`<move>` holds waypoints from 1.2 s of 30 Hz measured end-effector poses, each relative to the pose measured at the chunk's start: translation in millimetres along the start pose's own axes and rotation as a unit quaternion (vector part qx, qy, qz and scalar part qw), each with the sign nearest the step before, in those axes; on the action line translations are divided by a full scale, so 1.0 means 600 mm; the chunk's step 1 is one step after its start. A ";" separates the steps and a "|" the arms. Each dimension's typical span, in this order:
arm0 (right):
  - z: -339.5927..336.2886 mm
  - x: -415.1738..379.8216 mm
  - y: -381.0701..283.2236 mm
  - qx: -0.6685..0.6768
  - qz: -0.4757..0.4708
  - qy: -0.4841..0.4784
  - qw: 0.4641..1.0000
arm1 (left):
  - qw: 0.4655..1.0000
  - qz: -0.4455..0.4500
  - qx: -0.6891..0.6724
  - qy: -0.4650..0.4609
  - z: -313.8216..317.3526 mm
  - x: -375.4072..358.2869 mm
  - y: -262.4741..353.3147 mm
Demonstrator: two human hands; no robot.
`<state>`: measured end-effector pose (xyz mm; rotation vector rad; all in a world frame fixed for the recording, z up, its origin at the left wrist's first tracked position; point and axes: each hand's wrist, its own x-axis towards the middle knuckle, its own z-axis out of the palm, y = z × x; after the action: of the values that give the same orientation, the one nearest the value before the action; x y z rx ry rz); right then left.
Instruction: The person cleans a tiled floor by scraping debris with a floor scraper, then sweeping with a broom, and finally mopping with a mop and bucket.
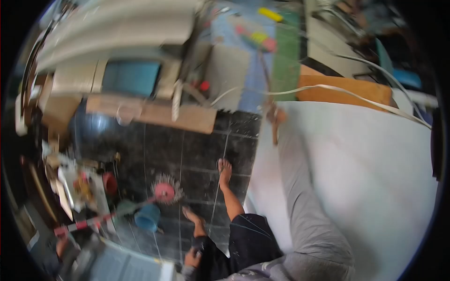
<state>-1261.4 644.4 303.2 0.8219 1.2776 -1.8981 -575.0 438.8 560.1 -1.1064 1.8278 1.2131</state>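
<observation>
My right hand, at the end of a stretched-out grey sleeve, is closed around a thin brown tool at the far left corner of a large white sheet. Motion blur hides the tool's exact shape. Low in the view, my left hand rests by my dark shorts, its fingers curled near something small and dark that I cannot make out.
A wooden plank lies beyond the dark tiled floor. At left are a round pink bristled brush, a blue bucket and another person's hand. A white cable crosses an orange-brown board.
</observation>
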 end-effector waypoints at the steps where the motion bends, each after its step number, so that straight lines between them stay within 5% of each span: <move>1: -0.007 0.071 -0.027 -0.029 -0.031 -0.157 0.987 | 1.000 0.005 0.014 0.009 -0.001 0.007 0.010; 5: 0.093 -0.071 0.030 0.023 -0.008 -0.183 0.983 | 0.991 -0.044 -0.118 0.039 -0.042 0.014 0.034; 6: 0.131 -0.161 0.058 0.003 0.047 -0.110 0.993 | 0.991 -0.075 -0.103 0.037 -0.043 0.006 0.022; 7: 0.123 -0.197 0.111 -0.103 -0.013 0.026 0.994 | 0.991 -0.095 -0.087 0.034 -0.045 0.004 0.004; 11: 0.099 -0.386 0.209 -0.093 0.033 0.098 0.990 | 0.956 -0.175 -0.205 0.114 -0.067 -0.008 -0.123; 17: 0.009 -0.460 0.244 -0.061 0.092 0.013 0.994 | 0.880 -0.111 -0.349 0.302 -0.159 0.059 -0.459; 21: 0.054 -0.542 0.305 -0.002 0.129 -0.002 0.992 | 0.817 -0.090 -0.443 0.358 -0.356 0.195 -0.585; 22: 0.076 -0.565 0.327 0.018 0.132 0.006 0.991 | 0.774 -0.141 -0.471 0.399 -0.399 0.220 -0.560; 23: 0.100 -0.577 0.353 0.036 0.135 0.010 0.990 | 0.784 -0.169 -0.480 0.354 -0.432 0.281 -0.655; 27: 0.165 -0.641 0.451 0.068 0.121 0.010 0.990 | 0.732 -0.225 -0.500 0.405 -0.519 0.407 -0.668; 30: 0.190 -0.677 0.493 0.112 0.151 0.003 0.982 | 0.751 -0.056 -0.539 0.377 -0.533 0.459 -0.677; 32: 0.198 -0.708 0.519 0.134 0.181 0.019 0.974 | 0.668 -0.007 -0.665 0.335 -0.528 0.496 -0.687; 36: 0.173 -0.805 0.598 0.130 0.231 0.043 0.963 | 0.558 0.073 -0.723 0.400 -0.494 0.454 -0.630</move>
<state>-710.4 543.8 545.7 1.2311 0.7976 -1.6748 -368.0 5.8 287.3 -2.7547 0.9877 2.7848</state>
